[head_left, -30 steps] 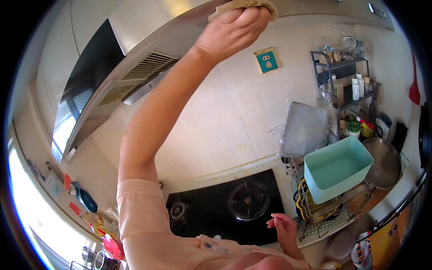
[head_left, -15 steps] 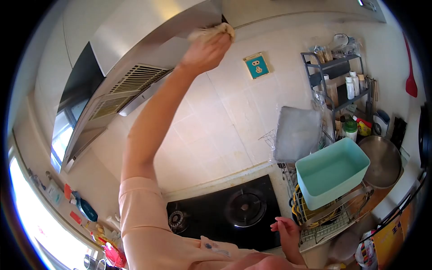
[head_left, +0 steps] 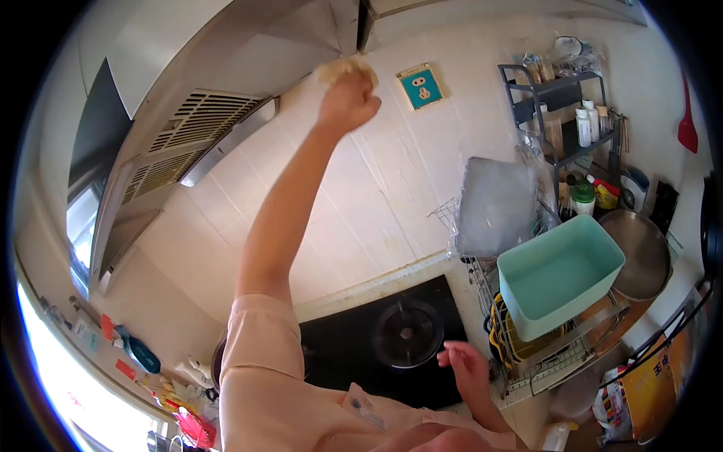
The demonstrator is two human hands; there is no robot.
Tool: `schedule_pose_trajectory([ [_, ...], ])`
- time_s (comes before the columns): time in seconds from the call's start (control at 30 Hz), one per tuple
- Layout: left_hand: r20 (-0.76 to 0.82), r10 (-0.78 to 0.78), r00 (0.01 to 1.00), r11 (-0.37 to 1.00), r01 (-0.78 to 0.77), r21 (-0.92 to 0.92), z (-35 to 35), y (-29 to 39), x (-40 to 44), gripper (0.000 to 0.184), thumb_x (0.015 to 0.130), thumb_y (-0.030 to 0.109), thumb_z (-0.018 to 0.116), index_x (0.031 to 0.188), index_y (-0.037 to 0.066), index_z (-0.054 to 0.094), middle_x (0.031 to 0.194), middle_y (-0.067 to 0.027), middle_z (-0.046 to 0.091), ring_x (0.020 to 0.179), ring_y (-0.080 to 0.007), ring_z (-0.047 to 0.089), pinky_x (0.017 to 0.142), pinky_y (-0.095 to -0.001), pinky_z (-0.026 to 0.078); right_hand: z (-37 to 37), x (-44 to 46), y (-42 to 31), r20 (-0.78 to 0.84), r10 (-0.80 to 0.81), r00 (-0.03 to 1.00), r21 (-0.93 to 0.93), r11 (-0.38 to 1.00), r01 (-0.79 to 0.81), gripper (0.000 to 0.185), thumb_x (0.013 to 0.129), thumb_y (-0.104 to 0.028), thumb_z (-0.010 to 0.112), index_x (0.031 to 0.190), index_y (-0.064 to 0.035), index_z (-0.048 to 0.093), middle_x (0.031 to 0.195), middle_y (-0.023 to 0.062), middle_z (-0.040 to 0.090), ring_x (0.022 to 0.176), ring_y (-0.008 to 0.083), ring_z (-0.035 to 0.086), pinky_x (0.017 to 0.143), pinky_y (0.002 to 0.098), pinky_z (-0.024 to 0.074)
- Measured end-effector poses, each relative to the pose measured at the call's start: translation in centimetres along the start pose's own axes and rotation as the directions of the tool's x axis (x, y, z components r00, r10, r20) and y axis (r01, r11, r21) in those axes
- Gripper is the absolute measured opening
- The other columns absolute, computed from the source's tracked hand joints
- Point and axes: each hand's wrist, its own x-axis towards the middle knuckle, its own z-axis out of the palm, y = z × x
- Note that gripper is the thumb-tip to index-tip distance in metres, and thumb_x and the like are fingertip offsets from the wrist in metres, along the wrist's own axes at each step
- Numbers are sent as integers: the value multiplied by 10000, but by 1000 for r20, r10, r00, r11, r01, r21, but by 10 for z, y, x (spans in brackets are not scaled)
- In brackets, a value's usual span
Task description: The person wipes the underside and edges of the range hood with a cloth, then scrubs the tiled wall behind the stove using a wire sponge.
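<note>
My left hand [head_left: 348, 105] is raised at the end of a stretched arm, its fingers closed on a bunched beige cloth [head_left: 343, 71]. The cloth meets the tiled wall [head_left: 376, 158] close to the lower back edge of the metal range hood [head_left: 294, 53]; its outline is blurred. Low on the right, my right hand [head_left: 465, 369] hangs with loosely bent fingers and holds nothing. It is over the right edge of the black gas stove [head_left: 346, 331], near the dish rack [head_left: 553, 369].
A mint-green bin [head_left: 557, 275] sits on the dish rack, beside a steel pan [head_left: 639, 252]. A dark shelf [head_left: 553, 113] carries several bottles. A teal wall socket panel [head_left: 420, 87] is right of the cloth. Bottles and a red basket [head_left: 194, 428] line the window side.
My left hand has moved the cloth from the hood's surface down to its lower edge by the wall. My right hand stays low and loosely bent. The view has shifted slightly.
</note>
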Motion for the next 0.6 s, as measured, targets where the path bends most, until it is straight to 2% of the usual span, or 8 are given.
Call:
schedule_pose_trajectory([
  [0.07,360,-257,897,576,441,-688,24,10,-52,141,788,165,554,808,47,627,728,-51,584,666,-135,533,640,-301,444,7,22,14,26,-193,981,-85,977,194,225,905,-74,517,1115,4,537,1024,121,593,901,185,590,776,267,471],
  [0.1,333,-227,915,246,385,-890,43,23,-85,186,831,205,521,794,52,619,686,-11,563,603,-85,485,573,-269,419,16,35,16,-28,-242,970,-123,964,237,307,905,-111,525,1193,-19,474,1144,124,521,992,213,553,815,289,457],
  [0.13,424,-82,902,191,431,-882,52,27,-120,210,844,201,488,829,37,618,710,-7,575,630,-99,510,580,-269,430,27,48,19,-78,-294,953,-167,946,278,400,906,-148,534,1271,-41,412,1264,127,448,1083,242,517,853,312,443],
  [0.23,754,10,657,-463,671,-579,78,79,-239,408,769,163,484,1132,-19,519,1043,-152,591,907,-257,594,797,-394,501,40,78,36,-83,142,986,233,965,-119,514,933,-355,445,1370,-146,274,1369,88,335,1173,291,456,895,377,424],
  [0.3,816,86,571,-601,683,-415,72,108,-298,404,753,155,489,1114,-22,528,972,-143,598,833,-241,605,717,-355,521,44,84,36,114,458,882,548,711,-441,527,936,-452,381,1376,-188,259,1358,68,366,1164,304,468,900,394,422],
  [0.47,908,-142,394,-338,843,-419,95,121,-401,214,791,156,491,906,1,582,787,-112,589,639,-213,568,550,-332,467,56,64,61,214,513,832,389,736,-554,447,939,-465,368,1288,-190,416,1237,29,508,1106,186,520,865,396,452],
  [0.57,582,-323,746,374,666,-645,61,142,-391,233,766,140,555,929,-26,568,900,-185,576,745,-291,570,644,-374,470,76,74,73,228,544,807,325,739,-590,422,939,-427,405,1268,-164,445,1183,13,532,1072,153,527,854,367,458],
  [0.6,522,-320,791,461,611,-644,58,147,-390,254,753,132,574,951,-27,566,952,-203,554,802,-315,555,688,-387,463,84,81,72,249,574,780,288,725,-625,400,928,-380,464,1248,-140,469,1104,24,569,1011,138,549,826,328,466],
])
